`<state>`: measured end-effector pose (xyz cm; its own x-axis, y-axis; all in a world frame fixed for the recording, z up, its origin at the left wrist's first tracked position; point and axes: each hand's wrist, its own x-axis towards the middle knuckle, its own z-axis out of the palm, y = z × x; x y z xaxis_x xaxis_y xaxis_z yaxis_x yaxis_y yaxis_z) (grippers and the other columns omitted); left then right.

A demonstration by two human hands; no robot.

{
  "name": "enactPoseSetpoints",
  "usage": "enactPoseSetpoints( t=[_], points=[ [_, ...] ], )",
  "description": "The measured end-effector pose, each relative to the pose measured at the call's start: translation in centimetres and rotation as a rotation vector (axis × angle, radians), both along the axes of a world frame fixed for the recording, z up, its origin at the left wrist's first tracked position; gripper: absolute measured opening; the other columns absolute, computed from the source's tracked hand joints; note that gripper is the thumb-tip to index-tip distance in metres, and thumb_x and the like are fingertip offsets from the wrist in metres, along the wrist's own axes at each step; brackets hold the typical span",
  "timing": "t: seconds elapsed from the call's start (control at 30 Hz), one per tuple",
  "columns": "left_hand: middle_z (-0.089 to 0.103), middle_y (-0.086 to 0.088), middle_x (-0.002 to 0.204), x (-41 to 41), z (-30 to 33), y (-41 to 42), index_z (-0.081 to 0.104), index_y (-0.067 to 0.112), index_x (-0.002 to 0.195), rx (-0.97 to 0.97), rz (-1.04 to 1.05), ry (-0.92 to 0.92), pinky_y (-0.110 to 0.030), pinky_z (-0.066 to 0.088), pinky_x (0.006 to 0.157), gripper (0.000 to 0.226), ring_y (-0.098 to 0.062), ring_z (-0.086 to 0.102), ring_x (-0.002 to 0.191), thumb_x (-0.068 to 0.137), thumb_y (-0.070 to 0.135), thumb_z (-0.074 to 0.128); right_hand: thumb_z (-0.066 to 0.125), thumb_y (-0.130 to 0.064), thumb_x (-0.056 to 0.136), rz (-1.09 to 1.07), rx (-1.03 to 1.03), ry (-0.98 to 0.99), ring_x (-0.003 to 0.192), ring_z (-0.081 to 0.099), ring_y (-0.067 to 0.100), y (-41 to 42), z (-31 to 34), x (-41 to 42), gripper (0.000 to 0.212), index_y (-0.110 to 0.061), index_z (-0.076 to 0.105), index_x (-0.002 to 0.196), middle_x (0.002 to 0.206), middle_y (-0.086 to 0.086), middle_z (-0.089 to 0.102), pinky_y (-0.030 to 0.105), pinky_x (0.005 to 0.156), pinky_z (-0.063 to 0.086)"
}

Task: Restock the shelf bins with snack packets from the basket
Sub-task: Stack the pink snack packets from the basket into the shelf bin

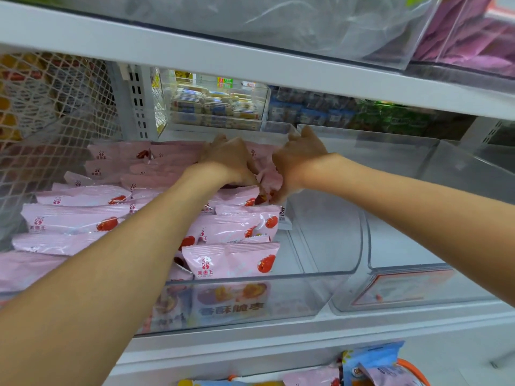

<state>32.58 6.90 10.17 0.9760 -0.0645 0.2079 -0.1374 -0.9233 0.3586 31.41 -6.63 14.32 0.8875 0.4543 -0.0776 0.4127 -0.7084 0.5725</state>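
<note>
Head view: white shop shelf [278,334] low across the front, with another white shelf board [195,55] up above. White wire mesh [50,87] on the left side, more goods dim behind it. Up top, a clear bin [278,26] with see-through bags, and a bin of purple packets [471,37] beside it on the right.

On the lower shelf, a big clear bin [250,305] on the left, packed with pink snack packets [231,260] with a red fruit picture, lying in rows from front to back. Right part of this bin bare at the bottom. Just beside it on the right, a second clear bin [418,288] with a label on its front wall, nothing seen inside. Farther back, a small clear box [217,107] of pale wrapped snacks, then blue packets [306,112] and green packets [390,118] in a row.

Deep in the big bin, left hand [228,160] and right hand [298,162] close together, fingers curled down. Right hand gripping a crumpled pink packet [269,178]. Left hand pressed into the pile next to it, holding that same packet or not: cannot tell.

At the very bottom, orange basket rim [415,370] with a blue packet [370,358] and more pink ones inside.
</note>
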Motion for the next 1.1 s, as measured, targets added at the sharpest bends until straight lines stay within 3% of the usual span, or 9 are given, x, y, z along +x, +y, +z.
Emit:
enactPoseSetpoints(
  t=[0.07, 0.13, 0.23, 0.37, 0.53, 0.63, 0.77, 0.87, 1.1],
  points=[
    [0.062, 0.012, 0.093, 0.4, 0.1, 0.7, 0.068, 0.04, 0.07, -0.032, -0.071, 0.048, -0.041, 0.031, 0.108, 0.012, -0.021, 0.042, 0.123, 0.07, 0.049, 0.076, 0.063, -0.059, 0.079, -0.006, 0.035, 0.026, 0.117, 0.045, 0.024, 0.2, 0.1, 0.2, 0.046, -0.016, 0.049, 0.087, 0.089, 0.001, 0.056, 0.042, 0.109, 0.019],
    [0.059, 0.012, 0.086, 0.4, 0.5, 1.3, 0.072, 0.033, 0.086, -0.087, -0.137, 0.11, -0.035, 0.037, 0.102, 0.015, -0.021, 0.05, 0.114, 0.075, 0.042, 0.075, 0.065, -0.059, 0.078, -0.011, 0.02, 0.049, 0.101, 0.044, 0.021, 0.0, 0.4, 0.1, 0.048, -0.015, 0.045, 0.082, 0.077, -0.002, 0.046, 0.041, 0.108, 0.02],
    [0.062, 0.006, 0.107, 0.8, 0.5, 2.1, 0.073, 0.026, 0.096, -0.031, -0.161, 0.129, -0.042, 0.033, 0.108, 0.021, -0.025, 0.047, 0.121, 0.083, 0.042, 0.066, 0.065, -0.06, 0.075, 0.02, -0.033, 0.008, 0.112, 0.047, 0.022, -0.1, 0.4, -0.1, 0.048, -0.018, 0.042, 0.072, 0.091, 0.0, 0.055, 0.04, 0.108, 0.022],
    [0.059, 0.002, 0.114, 0.6, 0.5, 2.0, 0.057, 0.03, 0.057, 0.052, -0.056, 0.114, -0.046, 0.028, 0.109, 0.029, -0.028, 0.034, 0.13, 0.082, 0.044, 0.064, 0.064, -0.057, 0.079, 0.079, -0.13, -0.14, 0.127, 0.043, 0.026, 0.9, -0.4, -0.1, 0.056, -0.018, 0.056, 0.118, 0.124, 0.002, 0.059, 0.039, 0.107, 0.026],
    [0.062, -0.005, 0.106, 0.4, 0.5, 1.9, 0.059, 0.023, 0.06, -0.013, 0.074, 0.069, -0.042, 0.043, 0.097, 0.025, -0.029, 0.046, 0.119, 0.071, 0.045, 0.063, 0.072, -0.037, 0.082, 0.095, 0.125, -0.125, 0.115, 0.054, 0.03, 0.3, -0.1, -0.9, 0.061, -0.01, 0.043, 0.128, 0.12, 0.007, 0.06, 0.038, 0.089, 0.042],
    [0.062, -0.008, 0.097, 0.1, 0.5, 1.7, 0.062, 0.023, 0.062, -0.057, 0.107, 0.065, -0.039, 0.048, 0.089, 0.025, -0.028, 0.053, 0.108, 0.059, 0.047, 0.055, 0.066, -0.019, 0.086, 0.154, 0.186, 0.122, 0.098, 0.06, 0.026, 0.1, -0.3, -1.6, 0.03, -0.011, 0.057, 0.114, 0.108, 0.006, 0.063, 0.03, 0.076, 0.046],
    [0.068, -0.005, 0.106, -0.1, 0.6, 1.6, 0.068, 0.034, 0.068, -0.097, 0.085, -0.002, -0.039, 0.049, 0.091, 0.006, -0.028, 0.057, 0.106, 0.07, 0.04, 0.066, 0.047, -0.009, 0.09, 0.033, -0.084, 0.501, 0.11, 0.054, 0.027, 0.2, -2.0, -1.3, 0.035, -0.011, 0.056, 0.123, 0.121, 0.008, 0.059, 0.036, 0.096, 0.046],
    [0.067, 0.004, 0.113, -0.6, 0.9, 1.3, 0.073, 0.031, 0.096, -0.171, 0.017, -0.011, -0.027, 0.045, 0.087, 0.022, -0.019, 0.057, 0.108, 0.075, 0.028, 0.072, 0.043, -0.009, 0.09, 0.002, -0.215, 0.484, 0.126, 0.044, 0.029, 0.8, -3.1, 0.4, 0.048, -0.016, 0.044, 0.138, 0.137, 0.009, 0.048, 0.043, 0.107, 0.037],
    [0.066, 0.008, 0.115, -0.6, 0.8, 1.3, 0.073, 0.029, 0.105, -0.124, -0.016, 0.015, -0.022, 0.04, 0.083, 0.032, -0.015, 0.056, 0.109, 0.073, 0.027, 0.076, 0.05, -0.022, 0.077, -0.044, -0.321, 0.434, 0.128, 0.041, 0.036, 1.2, -5.4, 5.5, 0.064, -0.021, 0.039, 0.14, 0.14, 0.009, 0.044, 0.049, 0.105, 0.038]
  ],
)
